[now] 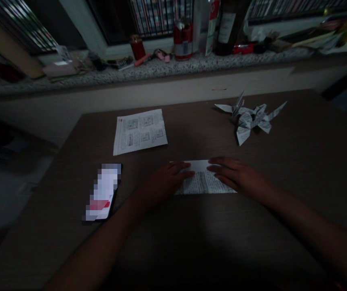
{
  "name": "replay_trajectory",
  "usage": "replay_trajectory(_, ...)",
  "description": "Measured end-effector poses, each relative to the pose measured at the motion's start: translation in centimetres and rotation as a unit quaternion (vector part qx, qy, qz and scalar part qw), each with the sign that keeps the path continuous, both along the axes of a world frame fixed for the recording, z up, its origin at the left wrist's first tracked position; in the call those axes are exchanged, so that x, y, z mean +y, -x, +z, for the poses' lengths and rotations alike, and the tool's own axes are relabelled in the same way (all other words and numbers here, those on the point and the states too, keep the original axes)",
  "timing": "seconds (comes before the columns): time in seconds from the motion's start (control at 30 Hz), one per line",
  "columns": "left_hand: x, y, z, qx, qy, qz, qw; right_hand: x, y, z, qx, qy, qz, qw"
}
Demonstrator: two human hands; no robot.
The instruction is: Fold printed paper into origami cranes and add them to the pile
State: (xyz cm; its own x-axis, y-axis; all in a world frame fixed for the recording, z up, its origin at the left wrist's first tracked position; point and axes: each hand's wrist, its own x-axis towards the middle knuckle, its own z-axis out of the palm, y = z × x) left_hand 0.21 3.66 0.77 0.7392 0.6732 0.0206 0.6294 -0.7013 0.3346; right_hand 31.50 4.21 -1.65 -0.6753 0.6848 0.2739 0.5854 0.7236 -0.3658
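Folded white printed paper strip (204,182) flat on brown wooden table (297,169), pinned under both sets of fingertips; left hand (164,182) and right hand (237,176) laid flat, fingers together, pressing, not pinching; black phone (102,192) left of left fingers; printed white sheet (140,131) and folded paper cranes (249,117) beyond fingertips; risk: uneven pressure probably slides strip, skewing crease; dim light hides edges.

Over the table (313,169), only the person's hands and forearms show. The left hand (167,180) and the right hand (237,176) are bare, with slim fingers. Both forearms are uncovered from the wrists down to the table's near edge, where they pass out of sight. The light is dim, so nails and finer marks on the hands cannot be made out.
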Motion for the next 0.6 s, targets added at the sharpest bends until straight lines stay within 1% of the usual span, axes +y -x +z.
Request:
replay_trajectory(0.1, -0.9, -0.7, 0.6, 0.004, -0.020, 0.011, 1.000, -0.4, 0.0, 0.4, -0.007, -0.001, 0.005, 1.000)
replay_trajectory(0.23, -1.7, -1.7, 0.4, 0.016, -0.042, 0.012, 0.999, -0.6, 0.1, 0.5, -0.025, -0.021, 0.001, 0.999)
replay_trajectory(0.4, -1.8, -2.1, -0.1, 0.038, -0.053, 0.010, 0.998, -0.4, 0.1, 0.3, -0.020, -0.034, -0.001, 0.999)
replay_trajectory(0.6, -1.6, -2.3, -0.1, 0.047, -0.047, 0.029, 0.997, -0.2, -0.1, -0.2, -0.024, -0.036, -0.003, 0.999)
